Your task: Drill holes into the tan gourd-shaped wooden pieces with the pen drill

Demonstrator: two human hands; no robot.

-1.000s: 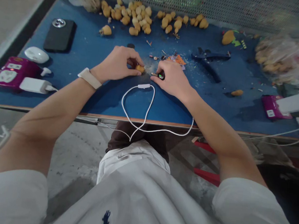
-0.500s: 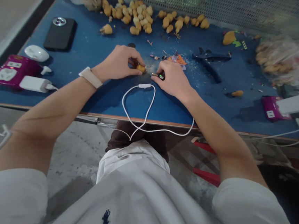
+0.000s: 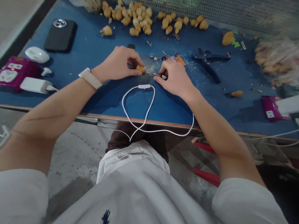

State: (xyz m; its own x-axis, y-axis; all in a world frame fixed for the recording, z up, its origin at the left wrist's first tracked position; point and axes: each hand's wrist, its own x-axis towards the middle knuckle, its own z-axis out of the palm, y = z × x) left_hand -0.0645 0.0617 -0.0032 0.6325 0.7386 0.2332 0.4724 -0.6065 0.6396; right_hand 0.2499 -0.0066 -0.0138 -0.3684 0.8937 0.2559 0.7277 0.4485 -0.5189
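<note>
My left hand [image 3: 124, 64], with a pale band at the wrist, pinches a small yellow gourd [image 3: 141, 68] between thumb and fingers just above the blue tabletop. Across a small gap to the right, my right hand [image 3: 175, 77] is closed on a slim dark tool with a metal tip [image 3: 156, 74]. Its tip points left toward the gourd, apart from it. Most of the tool's body is hidden in my palm, so its exact kind is unclear. Pale dust [image 3: 150, 68] lies between the two hands. Below them runs a looped white cable [image 3: 149, 108] with an inline switch.
Many small gourds [image 3: 139, 15] are heaped along the back by a perforated metal panel [image 3: 221, 13]. Blue-handled pliers [image 3: 208, 61] and a plastic bag of gourds [image 3: 279, 59] lie right. A black phone [image 3: 60, 38] and purple power adapter [image 3: 11, 72] are left.
My right hand has shifted slightly to the right with the tool, widening the gap to the gourd. My left hand and the gourd have barely moved.
</note>
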